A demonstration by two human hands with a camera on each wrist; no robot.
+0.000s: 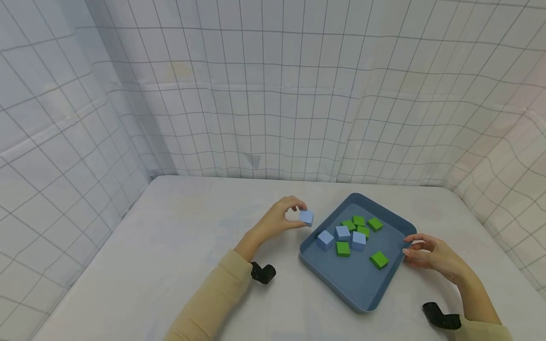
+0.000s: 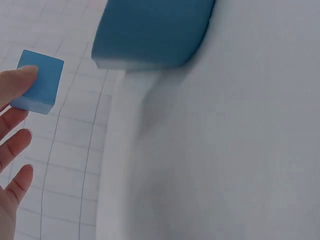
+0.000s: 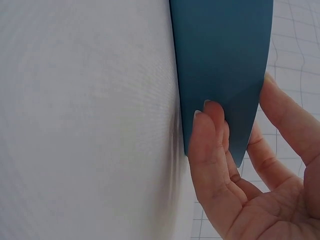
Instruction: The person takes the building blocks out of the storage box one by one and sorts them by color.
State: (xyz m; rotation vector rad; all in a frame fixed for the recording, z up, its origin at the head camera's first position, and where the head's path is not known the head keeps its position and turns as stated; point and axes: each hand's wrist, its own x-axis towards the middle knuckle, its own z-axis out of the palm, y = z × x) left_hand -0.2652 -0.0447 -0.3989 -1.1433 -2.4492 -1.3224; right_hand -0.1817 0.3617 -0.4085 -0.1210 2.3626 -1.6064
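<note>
Left hand (image 1: 276, 219) pinching blue cube (image 1: 306, 218), right hand (image 1: 435, 257) loosely curved, touching tray (image 1: 347, 279).

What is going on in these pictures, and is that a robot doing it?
No robot here! Those are a person's own two hands. The big picture comes from a camera on the person's head, looking forward and down. The other two come from cameras worn on the wrists, one for each hand, so they show things close up and tilted.

On the white table sits a blue tray. Inside are six green blocks and three light blue blocks. The left hand pinches another light blue block just outside the tray. The right hand holds the tray's edge on the other side.
</note>
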